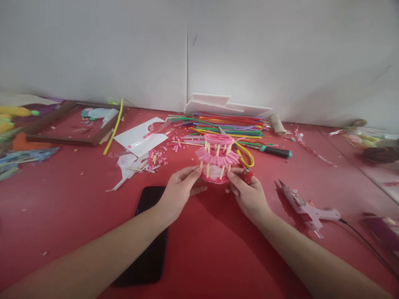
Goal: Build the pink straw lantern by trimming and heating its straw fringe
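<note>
Between my two hands a small pink tiered craft model (218,158) is held upright above the red table. It has a pink ring on top, a ruffled pink middle tier, pale stick posts and a round pink base. My left hand (183,187) grips the left edge of the base, thumb at the front. On the right edge my right hand (247,189) pinches the base with its thumb; some fingers are hidden behind. A red lighter (247,176) with a metal top shows by my right fingers. I cannot tell whether they hold it.
A black phone (148,249) lies beneath my left forearm. Right of my right hand rests a pink glue gun (308,209) with a cord. Behind are several coloured pipe cleaners (230,124), a box cutter (276,152), a white card (140,137), pink scraps (156,160) and a brown frame (65,140).
</note>
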### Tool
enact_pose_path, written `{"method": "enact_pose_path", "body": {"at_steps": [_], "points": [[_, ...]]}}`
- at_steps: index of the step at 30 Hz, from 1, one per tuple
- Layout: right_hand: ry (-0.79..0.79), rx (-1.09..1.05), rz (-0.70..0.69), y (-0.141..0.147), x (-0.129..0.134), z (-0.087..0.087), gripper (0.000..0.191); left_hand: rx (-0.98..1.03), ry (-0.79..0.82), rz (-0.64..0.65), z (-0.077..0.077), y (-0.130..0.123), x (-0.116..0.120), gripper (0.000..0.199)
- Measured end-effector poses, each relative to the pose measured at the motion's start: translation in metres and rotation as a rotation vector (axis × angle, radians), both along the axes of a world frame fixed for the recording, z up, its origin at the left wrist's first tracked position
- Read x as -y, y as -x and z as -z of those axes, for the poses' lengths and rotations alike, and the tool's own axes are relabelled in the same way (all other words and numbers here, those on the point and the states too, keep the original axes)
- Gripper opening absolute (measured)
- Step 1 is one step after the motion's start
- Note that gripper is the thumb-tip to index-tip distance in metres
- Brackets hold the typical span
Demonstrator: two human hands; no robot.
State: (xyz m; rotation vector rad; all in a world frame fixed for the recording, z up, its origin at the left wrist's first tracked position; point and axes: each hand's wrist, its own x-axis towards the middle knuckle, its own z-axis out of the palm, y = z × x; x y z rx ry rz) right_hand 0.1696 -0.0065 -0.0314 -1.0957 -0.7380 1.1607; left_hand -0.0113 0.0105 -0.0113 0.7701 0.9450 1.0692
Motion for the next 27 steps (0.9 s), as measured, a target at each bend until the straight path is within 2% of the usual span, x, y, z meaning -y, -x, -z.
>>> {"method": "enact_pose_path", "body": {"at_steps": [3, 7, 10, 15, 23, 27], "points": [[-0.015, 0.026, -0.012, -0.001, 0.001, 0.001, 0.034, 0.018, 0.009, 0.011, 0.0, -0.001, -0.001, 0.029], [-0.041, 0.086, -0.029, -0.003, 0.004, 0.006, 0.031, 0.152, 0.091, 0.038, -0.002, -0.002, -0.001, 0.03], [-0.053, 0.148, -0.049, -0.004, 0.006, 0.009, 0.029, 0.221, 0.152, 0.06, -0.005, -0.002, -0.001, 0.039], [-0.084, 0.272, -0.071, -0.003, 0.009, 0.004, 0.024, 0.268, 0.114, 0.127, -0.008, -0.002, 0.0, 0.053], [-0.18, 0.517, -0.061, -0.001, 0.016, -0.012, 0.013, 0.204, 0.044, 0.209, -0.01, -0.001, 0.004, 0.049], [-0.144, 0.435, -0.046, 0.001, 0.021, -0.009, 0.016, 0.167, 0.066, 0.181, -0.009, -0.001, 0.003, 0.046]]}}
